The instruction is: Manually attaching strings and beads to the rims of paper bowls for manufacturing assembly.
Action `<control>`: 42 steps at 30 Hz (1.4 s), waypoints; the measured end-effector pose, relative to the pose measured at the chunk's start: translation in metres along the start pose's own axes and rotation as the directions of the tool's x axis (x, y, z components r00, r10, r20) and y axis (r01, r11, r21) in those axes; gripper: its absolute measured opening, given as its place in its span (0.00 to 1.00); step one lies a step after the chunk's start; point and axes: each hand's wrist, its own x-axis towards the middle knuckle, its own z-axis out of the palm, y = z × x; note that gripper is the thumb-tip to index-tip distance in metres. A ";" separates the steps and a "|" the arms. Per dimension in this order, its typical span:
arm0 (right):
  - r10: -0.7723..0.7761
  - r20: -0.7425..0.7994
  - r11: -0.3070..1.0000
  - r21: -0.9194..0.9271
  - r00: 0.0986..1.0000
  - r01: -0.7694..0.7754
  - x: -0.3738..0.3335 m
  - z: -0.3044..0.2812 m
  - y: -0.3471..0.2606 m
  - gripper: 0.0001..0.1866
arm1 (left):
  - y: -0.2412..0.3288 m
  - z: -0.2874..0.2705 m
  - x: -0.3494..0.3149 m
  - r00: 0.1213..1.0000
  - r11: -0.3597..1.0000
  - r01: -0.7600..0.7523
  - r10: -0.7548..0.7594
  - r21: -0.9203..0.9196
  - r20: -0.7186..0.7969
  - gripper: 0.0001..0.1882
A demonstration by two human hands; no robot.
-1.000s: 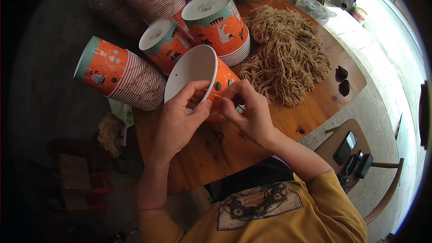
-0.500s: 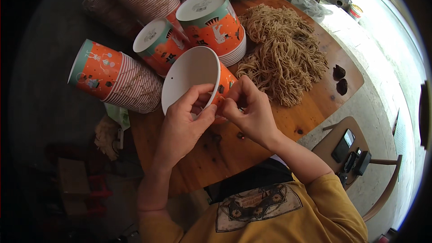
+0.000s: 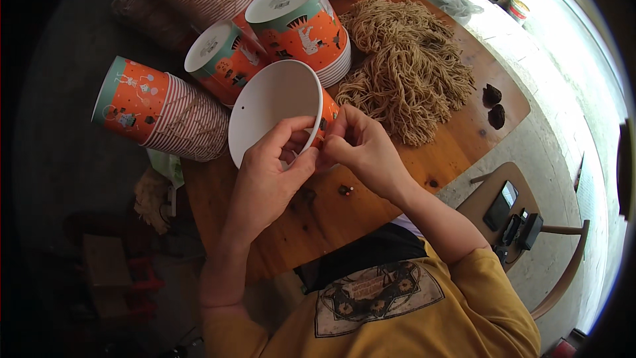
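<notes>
**Your two hands meet at a tilted cup (image 3: 268, 96)**

Your left hand (image 3: 268, 167) is clamped on the cup's near-right rim, fingers inside. Your right hand (image 3: 363, 152) has thumb and fingers drawn together just outside the wall; you cannot tell what they pinch. The cup sits left of centre over the counter (image 3: 278, 255), its mouth towards you. Beyond it stand upturned cups (image 3: 295, 36), with a leaning stack (image 3: 159, 107) to the left. Tan cord (image 3: 411, 73) lies heaped far right, near two dark pieces (image 3: 495, 117).
</notes>
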 end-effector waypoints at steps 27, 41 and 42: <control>0.050 0.046 0.977 0.204 0.998 -0.058 -0.003 -0.005 -0.001 0.08 | -0.016 -0.006 0.025 0.982 0.995 0.096 -0.098 0.021 0.160 0.08; -0.196 0.072 0.843 -0.497 0.978 0.205 0.005 -0.020 -0.032 0.11 | -0.003 -0.015 0.030 0.937 0.866 -0.325 0.351 0.381 0.003 0.04; -0.146 0.078 0.834 -0.526 0.986 0.165 0.011 -0.019 -0.032 0.11 | -0.004 -0.014 0.033 0.910 0.825 -0.384 0.414 0.416 0.019 0.05</control>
